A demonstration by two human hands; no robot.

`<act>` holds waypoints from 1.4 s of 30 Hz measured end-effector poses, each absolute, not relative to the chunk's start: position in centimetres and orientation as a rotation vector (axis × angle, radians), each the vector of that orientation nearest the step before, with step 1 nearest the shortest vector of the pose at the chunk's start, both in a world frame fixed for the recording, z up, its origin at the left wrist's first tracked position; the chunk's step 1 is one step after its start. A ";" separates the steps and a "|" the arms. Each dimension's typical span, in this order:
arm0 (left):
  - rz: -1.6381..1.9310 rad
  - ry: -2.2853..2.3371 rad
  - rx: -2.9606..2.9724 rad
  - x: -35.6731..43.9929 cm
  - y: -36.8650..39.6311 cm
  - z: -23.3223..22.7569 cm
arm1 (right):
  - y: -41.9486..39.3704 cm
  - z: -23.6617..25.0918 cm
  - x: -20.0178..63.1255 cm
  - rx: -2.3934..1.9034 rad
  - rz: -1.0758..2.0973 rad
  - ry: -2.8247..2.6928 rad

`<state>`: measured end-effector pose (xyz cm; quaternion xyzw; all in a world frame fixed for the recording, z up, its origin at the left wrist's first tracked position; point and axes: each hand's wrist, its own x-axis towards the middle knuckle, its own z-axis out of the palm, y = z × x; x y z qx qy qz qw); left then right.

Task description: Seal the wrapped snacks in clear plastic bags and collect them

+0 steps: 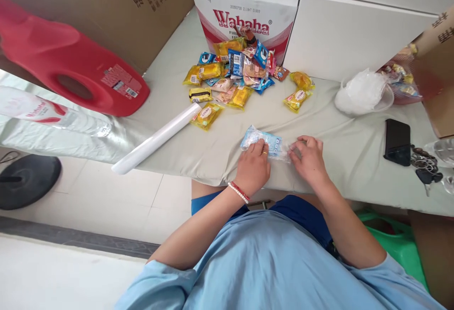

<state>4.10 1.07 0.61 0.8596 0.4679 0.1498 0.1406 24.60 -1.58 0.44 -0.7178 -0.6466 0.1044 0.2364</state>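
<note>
A blue and clear plastic snack packet lies on the grey cloth-covered table near its front edge. My left hand presses on the packet's left part, a ring on one finger and a bead bracelet at the wrist. My right hand pinches the packet's clear right end with the fingertips. A pile of small wrapped snacks, mostly yellow and blue, sits farther back in the middle. One yellow packet lies apart, closest to the white roll.
A white roll lies diagonally at left. A red jug and a clear bottle are far left. Wahaha carton and white boxes stand behind. Clear plastic bags, a black phone and keys lie right.
</note>
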 end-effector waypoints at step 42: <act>1.067 1.518 2.214 4.8 3.3 1.9 | 1.0 2.8 17.5 -1.295 1.242 -1.029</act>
